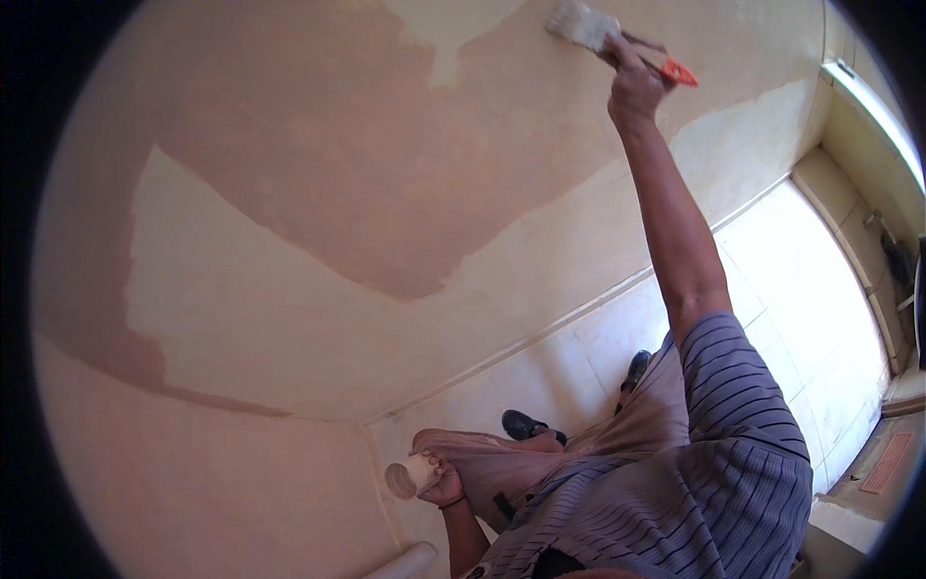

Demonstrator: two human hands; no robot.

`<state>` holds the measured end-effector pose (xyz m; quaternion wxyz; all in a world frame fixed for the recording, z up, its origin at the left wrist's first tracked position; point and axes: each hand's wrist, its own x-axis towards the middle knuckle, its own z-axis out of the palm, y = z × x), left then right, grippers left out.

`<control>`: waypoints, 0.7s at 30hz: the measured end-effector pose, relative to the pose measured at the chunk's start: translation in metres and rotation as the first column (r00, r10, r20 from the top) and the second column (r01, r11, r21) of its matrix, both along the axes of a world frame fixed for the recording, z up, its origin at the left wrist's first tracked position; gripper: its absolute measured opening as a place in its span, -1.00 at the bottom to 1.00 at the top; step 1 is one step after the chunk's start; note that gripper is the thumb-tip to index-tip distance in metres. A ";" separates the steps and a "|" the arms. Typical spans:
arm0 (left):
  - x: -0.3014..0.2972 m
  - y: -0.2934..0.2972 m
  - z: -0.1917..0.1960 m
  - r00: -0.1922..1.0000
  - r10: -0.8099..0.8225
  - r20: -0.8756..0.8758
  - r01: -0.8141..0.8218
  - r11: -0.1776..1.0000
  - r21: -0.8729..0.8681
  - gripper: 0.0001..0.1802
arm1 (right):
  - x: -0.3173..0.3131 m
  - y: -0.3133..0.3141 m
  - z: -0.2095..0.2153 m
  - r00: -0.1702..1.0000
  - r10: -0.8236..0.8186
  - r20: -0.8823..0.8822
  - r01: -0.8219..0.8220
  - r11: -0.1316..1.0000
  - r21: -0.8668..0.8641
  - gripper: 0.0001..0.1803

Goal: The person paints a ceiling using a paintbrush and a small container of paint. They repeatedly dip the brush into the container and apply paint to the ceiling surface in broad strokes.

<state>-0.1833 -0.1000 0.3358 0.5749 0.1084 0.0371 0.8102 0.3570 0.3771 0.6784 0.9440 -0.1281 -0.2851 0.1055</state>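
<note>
Striped sleeve nearest our lens. Our left hand low near floor-wall corner, fingers wrapped round small pale cup. Our right hand raised high, fingers gripping orange-handled paintbrush, bristles touching wall near its upper edge, beside cream patch.

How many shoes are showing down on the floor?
2: one black shoe beside the bent knee near the wall, another black shoe farther back by the striped sleeve. Both partly hidden.
</note>
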 end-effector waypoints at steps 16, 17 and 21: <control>0.000 0.002 -0.005 1.000 -0.012 0.025 0.011 0.999 0.041 -0.21 | -0.088 -0.032 0.033 0.129 -0.726 0.676 0.662 0.570 0.486 -0.73; 0.000 0.004 -0.004 1.000 -0.021 0.016 0.020 0.999 0.047 -0.20 | -0.106 -0.041 0.025 0.088 -0.703 0.705 0.576 0.614 0.540 -0.73; 0.002 0.000 0.000 1.000 -0.023 -0.022 0.024 0.997 0.068 -0.21 | -0.136 -0.083 0.009 0.046 -0.562 0.826 0.271 0.803 0.531 -0.78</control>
